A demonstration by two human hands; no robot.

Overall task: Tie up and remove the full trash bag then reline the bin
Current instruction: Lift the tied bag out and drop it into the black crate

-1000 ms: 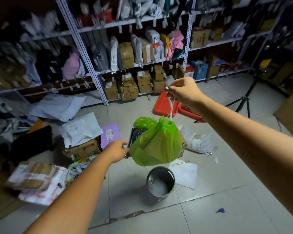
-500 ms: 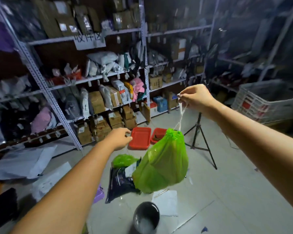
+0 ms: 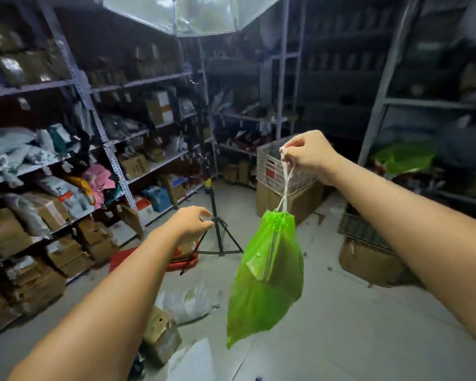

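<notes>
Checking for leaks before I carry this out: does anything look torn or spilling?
No tear or spill shows on the green trash bag. It hangs closed from its white drawstring, pinched in the right hand.

Both arms extended forward. Right hand [image 3: 309,154] raised, fingers [image 3: 291,152] pinched closed, knuckles up. Left hand [image 3: 191,222] lower, fingers loosely curled, empty, palm down.

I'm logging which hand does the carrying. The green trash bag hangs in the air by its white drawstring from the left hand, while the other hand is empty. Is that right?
Not quite. The head view shows the green trash bag hanging in the air by its white drawstring from the right hand, not the left. The left hand is the empty one, fingers loosely curled.
</notes>
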